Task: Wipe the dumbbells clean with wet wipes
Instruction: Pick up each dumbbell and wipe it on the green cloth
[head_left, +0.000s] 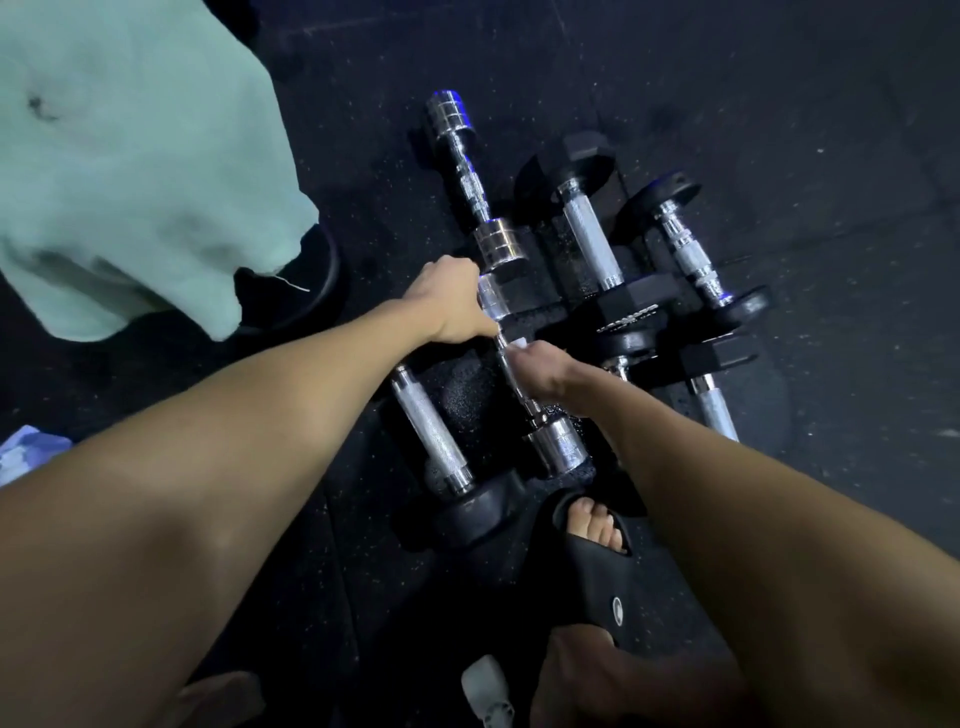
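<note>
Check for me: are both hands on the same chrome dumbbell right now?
Yes: the left hand grips one end of the chrome dumbbell while the right hand wraps its handle.

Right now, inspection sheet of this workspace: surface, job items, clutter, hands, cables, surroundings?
Surface: dark speckled rubber floor.
Job's things: chrome dumbbell being worked on; second chrome dumbbell beyond it; black hex dumbbell and others alongside; white wipe at the handle.
Clutter: pale green cloth at left.
Hands: left hand grips the dumbbell's far head; right hand holds the wipe on the handle.
Cables: nothing seen.
Surroundings: foot in a black sandal.
</note>
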